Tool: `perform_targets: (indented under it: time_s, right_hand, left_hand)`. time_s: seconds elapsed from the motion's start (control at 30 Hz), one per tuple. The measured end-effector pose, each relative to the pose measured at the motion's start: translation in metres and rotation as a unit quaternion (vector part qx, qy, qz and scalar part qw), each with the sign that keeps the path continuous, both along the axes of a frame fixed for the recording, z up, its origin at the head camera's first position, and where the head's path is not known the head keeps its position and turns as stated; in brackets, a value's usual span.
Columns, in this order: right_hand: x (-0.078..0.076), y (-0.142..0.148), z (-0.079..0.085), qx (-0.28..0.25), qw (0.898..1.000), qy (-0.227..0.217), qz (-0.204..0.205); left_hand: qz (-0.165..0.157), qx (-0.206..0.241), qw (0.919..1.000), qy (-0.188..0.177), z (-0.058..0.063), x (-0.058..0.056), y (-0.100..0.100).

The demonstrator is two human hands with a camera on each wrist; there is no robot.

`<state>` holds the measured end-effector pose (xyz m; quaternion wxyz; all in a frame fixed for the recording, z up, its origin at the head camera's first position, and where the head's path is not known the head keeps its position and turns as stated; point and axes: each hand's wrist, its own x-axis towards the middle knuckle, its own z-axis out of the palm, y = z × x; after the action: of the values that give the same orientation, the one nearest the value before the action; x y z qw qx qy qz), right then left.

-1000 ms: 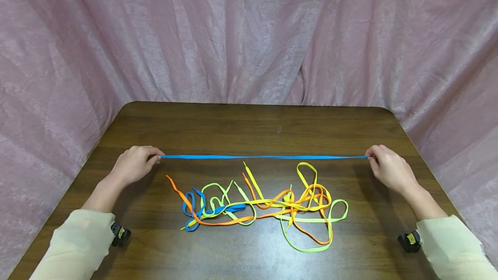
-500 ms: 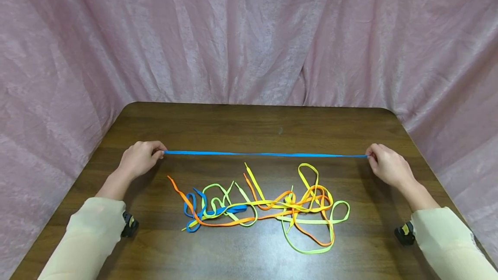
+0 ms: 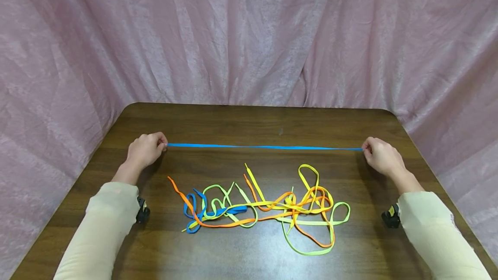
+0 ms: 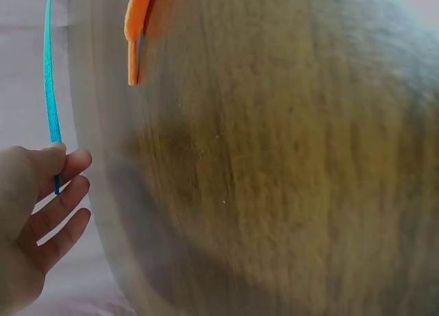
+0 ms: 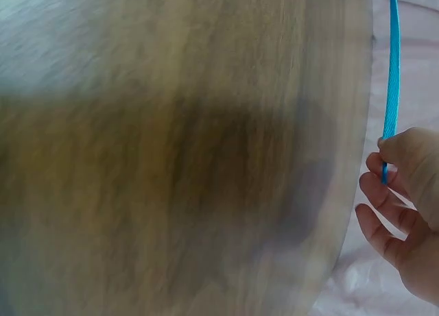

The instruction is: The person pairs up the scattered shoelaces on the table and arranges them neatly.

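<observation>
A flat blue shoelace (image 3: 264,147) is stretched nearly straight from side to side across the far half of the table. My left hand (image 3: 145,149) pinches one end between thumb and index finger; the short tip (image 4: 57,186) pokes out below the pinch in the left wrist view. At the other end, my right hand (image 3: 383,155) pinches the lace the same way, its tip (image 5: 385,173) showing past the thumb. Nearer to me lies a loose tangle of laces: an orange shoelace (image 3: 229,225), a yellow shoelace (image 3: 254,182), a lime green shoelace (image 3: 307,253) and a second blue shoelace (image 3: 237,209).
The brown wooden table (image 3: 218,254) has rounded far corners. A pink velvet curtain (image 3: 264,33) hangs behind it and along both sides. Small black wrist cameras (image 3: 143,211) sit at the cuffs of the pale sleeves (image 3: 97,232).
Both hands have moved away from me toward the table's far edge, carrying the taut blue shoelace with them, and have come slightly closer together. The tangle of laces has stayed in place.
</observation>
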<state>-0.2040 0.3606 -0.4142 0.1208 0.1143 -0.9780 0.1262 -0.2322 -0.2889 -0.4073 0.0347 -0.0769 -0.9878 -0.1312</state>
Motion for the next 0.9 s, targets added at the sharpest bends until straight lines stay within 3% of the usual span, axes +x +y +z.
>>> perform_targets:
  time_s: [0.4,0.67,0.9]
  right_hand:
    - [-0.023,-0.006,0.007,0.017,0.997,-0.071,-0.039]
    - [-0.036,-0.006,0.008,0.031,0.993,-0.094,-0.064]
    - [-0.045,-0.007,0.010,0.036,0.991,-0.102,-0.079]
  left_hand:
    - [0.068,0.006,0.9970,-0.037,0.003,-0.025,0.007]
    - [0.078,-0.016,0.9955,-0.051,0.006,-0.039,0.018]
    - [0.087,-0.020,0.9951,-0.043,0.010,-0.049,0.023]
